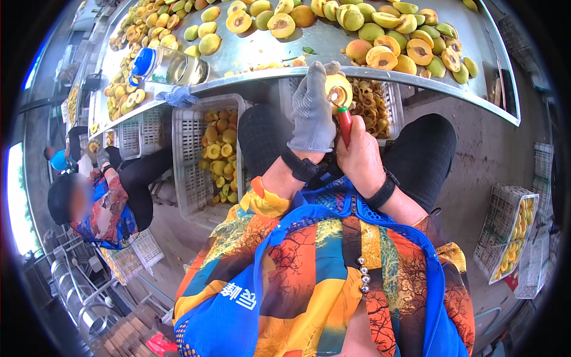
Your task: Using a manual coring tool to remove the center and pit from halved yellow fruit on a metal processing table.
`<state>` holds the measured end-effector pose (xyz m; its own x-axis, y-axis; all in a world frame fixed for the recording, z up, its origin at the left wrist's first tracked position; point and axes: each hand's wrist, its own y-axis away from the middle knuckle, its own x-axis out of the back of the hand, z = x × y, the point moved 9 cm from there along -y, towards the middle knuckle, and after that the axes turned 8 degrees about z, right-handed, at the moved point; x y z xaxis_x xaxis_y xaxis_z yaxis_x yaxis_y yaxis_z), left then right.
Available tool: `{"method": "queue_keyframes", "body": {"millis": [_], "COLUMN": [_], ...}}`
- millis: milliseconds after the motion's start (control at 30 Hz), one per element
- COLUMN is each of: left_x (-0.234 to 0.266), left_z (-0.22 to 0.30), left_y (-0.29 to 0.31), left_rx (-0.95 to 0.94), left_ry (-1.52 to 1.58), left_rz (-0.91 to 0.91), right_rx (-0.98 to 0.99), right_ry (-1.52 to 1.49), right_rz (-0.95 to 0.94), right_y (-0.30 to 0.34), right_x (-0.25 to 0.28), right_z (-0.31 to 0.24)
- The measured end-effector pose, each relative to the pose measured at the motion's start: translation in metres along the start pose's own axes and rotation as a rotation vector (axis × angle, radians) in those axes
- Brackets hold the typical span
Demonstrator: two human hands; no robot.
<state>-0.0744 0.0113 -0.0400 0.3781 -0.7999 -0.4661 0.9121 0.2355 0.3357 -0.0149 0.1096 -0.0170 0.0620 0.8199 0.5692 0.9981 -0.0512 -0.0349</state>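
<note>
My left hand point(314, 113), in a grey dotted glove, grips a yellow peach half point(344, 83) by its rim, cut face up. A brown hollow or stone shows at its centre; which one I cannot tell. My bare right hand point(361, 156) is closed round the red handle of a pitting tool point(345, 124), which has a green collar. The tool's tip meets the cut face of the fruit and is partly hidden there. Both hands are just off the table's near edge, above a crate of brown-yellow fruit pieces point(370, 104).
Whole and halved peaches point(410, 47) are heaped on the metal table point(262, 56). A blue-capped clear jug point(169, 65) and a blue-grey glove point(177, 96) lie near its edge. A crate of fruit halves point(184, 160) stands left of my legs. Another person point(110, 202) sits at left; more crates point(502, 229) stand at right.
</note>
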Motion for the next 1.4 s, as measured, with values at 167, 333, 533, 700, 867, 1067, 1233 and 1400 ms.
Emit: {"method": "queue_keyframes", "body": {"millis": [167,333,533,700,867,1067,1233,1400], "left_x": [-0.005,-0.005,-0.016,0.008,0.009,-0.002,0.000,0.002], "left_z": [0.014,0.010,0.005,0.003,0.014,-0.017,0.016,-0.023], "left_y": [0.001,-0.008,-0.001,-0.004,-0.002,0.003,0.003,0.006], "left_rx": [-0.209,0.043,0.235,0.038,-0.129,0.333,-0.233,0.361], "left_ry": [-0.281,-0.231,-0.125,-0.290,-0.285,-0.019,-0.460,-0.025], "left_rz": [-0.020,-0.177,-0.337,-0.155,-0.068,-0.274,-0.166,-0.266], "right_rx": [-0.035,-0.005,-0.413,-0.498,-0.743,-0.819,-0.829,-0.876], "right_ry": [-0.017,-0.104,-0.513,-0.713,-0.961,-1.084,-1.146,-1.233], "right_rz": [-0.073,-0.157,-0.470,-0.590,-0.725,-0.801,-0.879,-0.933], "right_y": [0.003,0.003,0.008,0.019,0.032,0.041,0.042,0.045], "right_x": [-0.006,-0.007,-0.016,-0.034,-0.038,-0.042,-0.044,-0.047], "right_z": [0.004,0.005,0.011,0.005,-0.002,-0.001,0.000,0.001]}}
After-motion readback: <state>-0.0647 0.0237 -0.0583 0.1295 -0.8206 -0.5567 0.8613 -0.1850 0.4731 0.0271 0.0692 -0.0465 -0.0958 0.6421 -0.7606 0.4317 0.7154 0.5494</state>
